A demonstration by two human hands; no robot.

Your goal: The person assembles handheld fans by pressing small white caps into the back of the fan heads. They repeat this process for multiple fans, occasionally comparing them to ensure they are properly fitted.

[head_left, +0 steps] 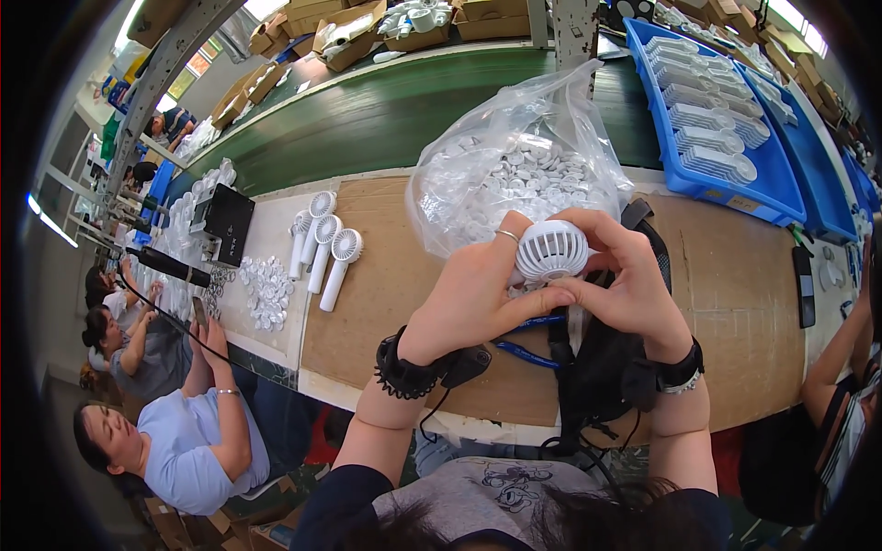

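Note:
Between my two hands, over the cardboard-covered bench, is a white slotted fan head (553, 250). My left hand (470, 292) is closed around its left side, thumb and fingers pressed to the casing. From the right, my right hand (636, 280) grips the same piece, its thumb along the lower edge. Just beyond lies a transparent plastic bag (459, 197) full of small round white parts. Blue-handled pliers (531, 355) rest under my hands, partly hidden, beside a black fabric item (597, 381). Several white handheld fans (342, 262) lie to the left.
A pile of small white pieces (266, 292) and a black box (223, 225) are farther left, near a hanging black power screwdriver (170, 266). Behind runs a green conveyor belt (367, 115). Blue trays (703, 188) of white parts stand right. Co-workers sit on both sides.

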